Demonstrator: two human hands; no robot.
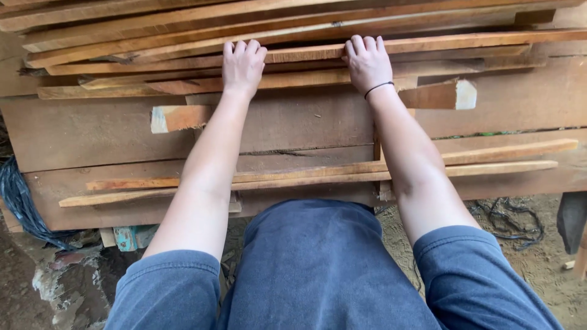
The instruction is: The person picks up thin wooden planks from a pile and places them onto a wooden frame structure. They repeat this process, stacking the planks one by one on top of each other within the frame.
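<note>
**Head view: both hands on one plank in a loose stack**

Head camera looks down my arms to a pile of rough wooden planks (293, 131). My left hand (243, 66) and right hand (367, 62) lie palm-down on the same long plank (428, 44) near the top, fingers curled over its far edge, apart from each other. Each grip is narrow, closed over that edge, though I cannot see the fingertips behind it.

What worries me is how unevenly things are piled. Thin strips (501, 157) jut out lower down, right beside my forearms, and short offcuts (437, 95) stick out of the middle layers. If I drag this plank toward me, I judge the boards lying on it could slide along and tip forward onto my wrists. The sawn edges look splintery, so a fast pull on bare skin risks cuts. Black cable (18, 195) lies on the dirt floor (550, 256) by my feet, an easy snag if I step back under load.
</note>
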